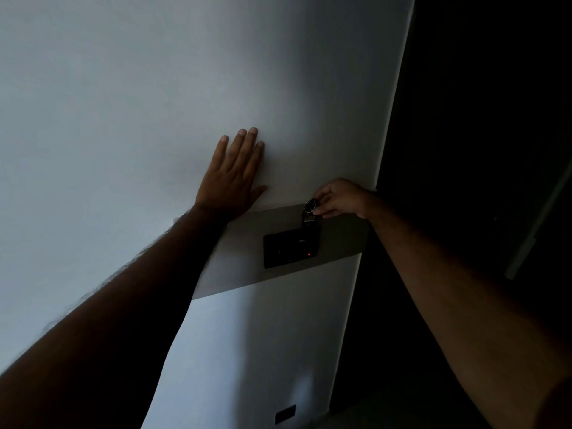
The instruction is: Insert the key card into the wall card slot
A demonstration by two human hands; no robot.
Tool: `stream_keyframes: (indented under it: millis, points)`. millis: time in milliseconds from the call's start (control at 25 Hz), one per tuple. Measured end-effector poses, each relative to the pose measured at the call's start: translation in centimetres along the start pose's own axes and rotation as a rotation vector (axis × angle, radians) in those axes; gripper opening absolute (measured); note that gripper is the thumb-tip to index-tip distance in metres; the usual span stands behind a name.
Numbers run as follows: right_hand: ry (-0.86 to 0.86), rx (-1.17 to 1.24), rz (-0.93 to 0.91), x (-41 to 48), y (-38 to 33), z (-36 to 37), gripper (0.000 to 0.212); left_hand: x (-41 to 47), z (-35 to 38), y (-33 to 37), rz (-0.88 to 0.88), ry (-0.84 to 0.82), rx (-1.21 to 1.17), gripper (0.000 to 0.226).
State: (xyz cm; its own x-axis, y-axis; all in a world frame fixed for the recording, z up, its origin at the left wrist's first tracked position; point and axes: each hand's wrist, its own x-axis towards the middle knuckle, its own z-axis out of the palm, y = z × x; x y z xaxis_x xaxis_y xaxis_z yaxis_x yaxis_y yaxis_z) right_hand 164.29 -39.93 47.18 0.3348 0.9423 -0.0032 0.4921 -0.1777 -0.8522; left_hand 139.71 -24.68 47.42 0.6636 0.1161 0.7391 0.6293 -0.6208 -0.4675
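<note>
A black wall card slot unit (pixel 289 249) with a small red light is mounted on a grey panel (pixel 235 264) on the white wall. My right hand (pixel 339 198) is above its right end, fingers closed on the top of a dark key card (pixel 309 218) that hangs from a metal ring. The card's lower end meets the top of the unit; I cannot tell how deep it sits. My left hand (pixel 233 178) lies flat on the wall up and left of the panel, fingers spread, holding nothing.
The room is dim. The wall's corner edge (pixel 388 144) runs down just right of my right hand, with darkness beyond it. A small dark outlet (pixel 285 413) sits low on the wall near the floor.
</note>
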Motion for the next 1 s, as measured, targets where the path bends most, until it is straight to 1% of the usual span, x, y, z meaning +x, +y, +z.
stream_keyframes:
  millis: [200,400,560,760,880,1000]
  points:
    - [0.0,-0.011,-0.004,1.0,0.9,0.3,0.037,0.1,0.0,0.4,-0.03,-0.032,0.013,0.091]
    - [-0.003,-0.011,-0.013,1.4,1.4,1.1,0.035,0.2,-0.1,0.3,-0.022,-0.046,0.01,0.092]
    - [0.015,-0.013,-0.008,1.8,2.3,2.0,0.038,0.2,-0.1,0.2,-0.02,-0.052,0.014,0.091]
    - [0.01,-0.07,-0.019,2.0,2.8,2.7,0.039,0.2,-0.1,0.3,-0.021,-0.043,0.008,0.091]
    - [0.026,-0.087,-0.05,1.7,2.9,2.7,0.035,0.1,-0.1,0.4,-0.025,-0.041,0.017,0.091]
    - [0.079,-0.122,-0.119,1.5,3.5,3.3,0.034,0.1,0.1,0.3,-0.019,-0.027,0.016,0.09]
